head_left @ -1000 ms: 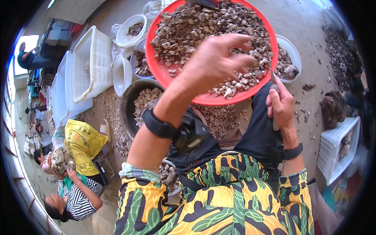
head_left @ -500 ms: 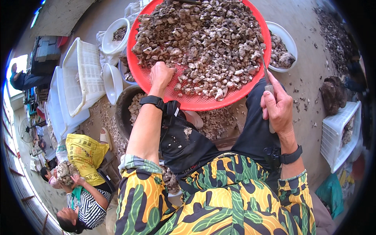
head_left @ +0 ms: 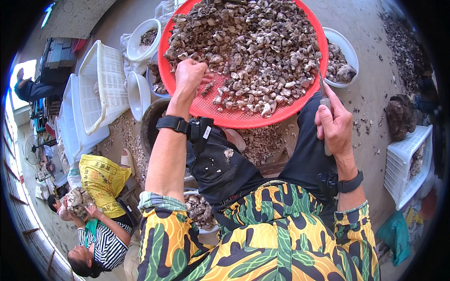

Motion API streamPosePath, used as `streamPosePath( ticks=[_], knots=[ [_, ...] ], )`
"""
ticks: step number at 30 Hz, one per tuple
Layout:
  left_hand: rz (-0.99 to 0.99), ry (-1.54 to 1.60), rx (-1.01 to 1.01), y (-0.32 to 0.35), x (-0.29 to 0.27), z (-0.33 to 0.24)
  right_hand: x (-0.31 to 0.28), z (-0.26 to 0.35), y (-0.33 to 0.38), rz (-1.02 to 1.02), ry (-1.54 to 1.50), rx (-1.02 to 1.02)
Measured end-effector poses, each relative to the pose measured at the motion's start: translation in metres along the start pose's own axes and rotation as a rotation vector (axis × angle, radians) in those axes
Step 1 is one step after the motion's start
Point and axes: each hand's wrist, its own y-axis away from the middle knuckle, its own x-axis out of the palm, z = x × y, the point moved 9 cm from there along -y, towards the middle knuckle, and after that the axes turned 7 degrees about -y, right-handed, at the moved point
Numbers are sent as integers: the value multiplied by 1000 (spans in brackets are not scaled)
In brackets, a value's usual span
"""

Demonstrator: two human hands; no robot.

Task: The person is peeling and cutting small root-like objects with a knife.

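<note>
A round red perforated tray [head_left: 229, 121] lies before me, heaped with rough brown and whitish chunks [head_left: 267, 56]. Over its near left part is my left hand [head_left: 191, 76], fingers curled inward; what they hold, if anything, is hidden. Several dark chunks lie on the bare mesh just below those fingers. At the tray's right rim my right hand [head_left: 333, 122] is wrapped round the grey handle of a narrow knife [head_left: 322, 82]. Its blade points away from me, up along the rim.
White tubs of chunks stand right [head_left: 346, 47] and left [head_left: 143, 40] of the tray. White crates [head_left: 105, 84] are at left, another [head_left: 408, 164] at right. A co-worker in a striped top [head_left: 108, 248] holds a large lump [head_left: 79, 202]. Crumbs litter the floor.
My left hand has moved up and slightly left over the tray, and dark chunks now show on the mesh below it. My right hand keeps the knife, almost unmoved.
</note>
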Motion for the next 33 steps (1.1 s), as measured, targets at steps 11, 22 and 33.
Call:
streamPosePath(
  ticks=[11, 22, 33],
  knots=[
    [495, 18, 1029, 182, 107, -202, -3, 0, -4, -8, 144, -128],
    [-132, -207, 50, -19, -35, 23, -3, 3, 0, -9, -12, -28],
    [-84, -796, 286, -34, -40, 33, 1, 0, -2, -22, 35, -6]
  ],
)
